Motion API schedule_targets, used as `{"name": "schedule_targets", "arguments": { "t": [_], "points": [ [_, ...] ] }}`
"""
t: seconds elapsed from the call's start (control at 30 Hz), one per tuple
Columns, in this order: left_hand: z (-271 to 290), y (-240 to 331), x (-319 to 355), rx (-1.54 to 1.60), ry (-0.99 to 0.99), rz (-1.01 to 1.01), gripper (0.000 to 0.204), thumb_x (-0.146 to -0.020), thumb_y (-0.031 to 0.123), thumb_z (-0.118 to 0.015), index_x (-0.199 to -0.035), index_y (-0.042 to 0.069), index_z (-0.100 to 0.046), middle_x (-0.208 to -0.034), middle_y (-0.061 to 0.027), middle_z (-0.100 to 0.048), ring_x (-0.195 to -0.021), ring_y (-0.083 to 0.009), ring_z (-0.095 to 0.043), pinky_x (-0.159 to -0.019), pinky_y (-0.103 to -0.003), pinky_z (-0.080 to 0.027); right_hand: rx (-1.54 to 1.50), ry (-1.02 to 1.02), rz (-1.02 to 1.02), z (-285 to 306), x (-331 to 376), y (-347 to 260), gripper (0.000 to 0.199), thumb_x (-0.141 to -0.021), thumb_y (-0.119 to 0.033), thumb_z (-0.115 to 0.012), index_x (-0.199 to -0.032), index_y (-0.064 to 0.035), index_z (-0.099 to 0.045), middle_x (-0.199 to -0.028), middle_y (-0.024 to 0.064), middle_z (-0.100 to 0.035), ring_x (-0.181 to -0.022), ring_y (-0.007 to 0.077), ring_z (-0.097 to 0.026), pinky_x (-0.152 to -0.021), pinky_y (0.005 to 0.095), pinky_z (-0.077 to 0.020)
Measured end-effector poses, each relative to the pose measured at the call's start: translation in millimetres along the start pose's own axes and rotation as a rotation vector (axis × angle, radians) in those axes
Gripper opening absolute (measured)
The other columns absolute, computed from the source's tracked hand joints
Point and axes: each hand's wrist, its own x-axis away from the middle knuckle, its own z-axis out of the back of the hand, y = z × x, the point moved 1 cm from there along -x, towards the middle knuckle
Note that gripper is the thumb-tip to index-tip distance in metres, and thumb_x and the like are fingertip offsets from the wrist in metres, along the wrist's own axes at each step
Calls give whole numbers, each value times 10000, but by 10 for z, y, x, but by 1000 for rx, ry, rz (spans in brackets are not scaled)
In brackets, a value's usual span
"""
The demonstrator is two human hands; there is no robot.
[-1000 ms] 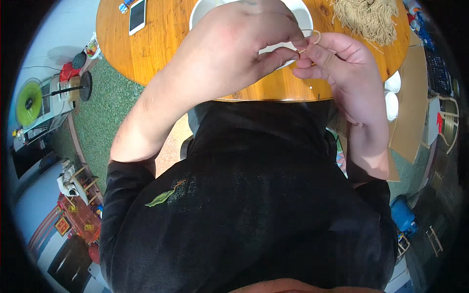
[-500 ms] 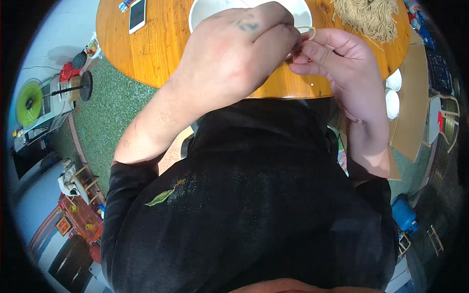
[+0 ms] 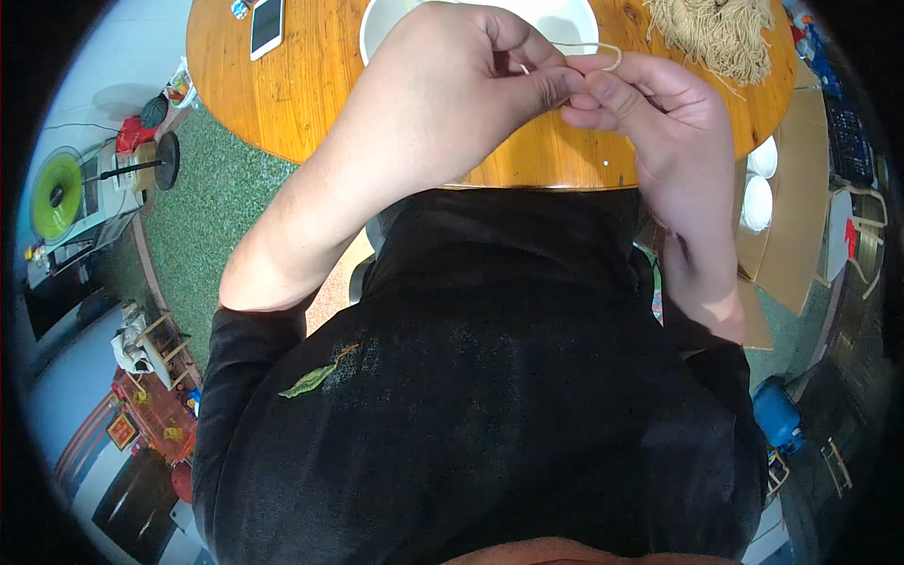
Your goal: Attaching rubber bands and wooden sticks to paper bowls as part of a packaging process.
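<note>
My left hand (image 3: 461, 94) and my right hand (image 3: 659, 108) meet over the near edge of the round wooden table (image 3: 311, 104). Thumb and fingertips of each are pinched together, touching one another. A thin beige cord (image 3: 617, 58) loops up from between my right fingers and runs left, behind my left hand. Both hands grip it near the same spot; its ends are hidden. Behind my left hand stands a white bowl (image 3: 565, 19), partly covered, its contents not visible. To the right lies a pile of beige cords (image 3: 720, 38).
A white phone (image 3: 267, 28) lies at the table's left. Beyond the right edge are white round containers (image 3: 757, 202) beside brown cardboard (image 3: 800, 188). A green-bladed fan (image 3: 58, 196) stands off to the left. Several small items clutter the floor on both sides.
My left hand has rolled over, so its thumb now shows against my right fingertips. The cord loop at the right hand stands out farther. The right hand has barely moved.
</note>
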Motion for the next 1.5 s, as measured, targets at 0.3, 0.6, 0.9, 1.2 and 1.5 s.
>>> {"name": "schedule_targets", "arguments": {
  "t": [0.3,0.6,0.9,1.2,1.5],
  "points": [
    [-111,-87,-13,325,74,-145,75,-962,24,-709,-924,-24,-666,-825,-27,-690,-727,-62,-610,-655,-225,-508,21,70,100,-11,2,77,174,-1005,-78,-680,-1074,74,-727,-1061,145,-768,-879,186,-765,-834,283,-626],
    [-38,2,-14,51,82,-97,78,-944,47,-714,-927,9,-649,-794,-3,-638,-686,-64,-545,-620,-226,-458,114,-8,57,179,-47,76,183,-994,-38,-676,-1150,48,-720,-1050,124,-758,-888,165,-744,-849,291,-622],
    [58,14,-148,-216,55,-598,171,-872,52,-755,-1016,-38,-731,-847,-155,-732,-758,-254,-707,-687,-346,-555,163,-122,-16,243,-128,-52,217,-1013,-125,-668,-1162,27,-710,-1059,118,-755,-934,162,-742,-900,299,-605],
    [62,189,-180,-265,-35,-294,116,-853,65,-755,-927,-21,-738,-803,-190,-711,-734,-297,-694,-694,-368,-540,83,-137,-107,376,-105,-107,198,-1002,-107,-673,-1158,6,-716,-1056,114,-756,-958,172,-752,-926,296,-606],
    [33,103,-231,-170,-95,-347,111,-867,46,-719,-953,-24,-712,-836,-178,-708,-774,-280,-688,-720,-366,-536,269,-256,-20,468,-181,-110,140,-1011,-97,-656,-1103,1,-698,-1013,75,-746,-926,131,-737,-884,275,-596]
  ]
}}
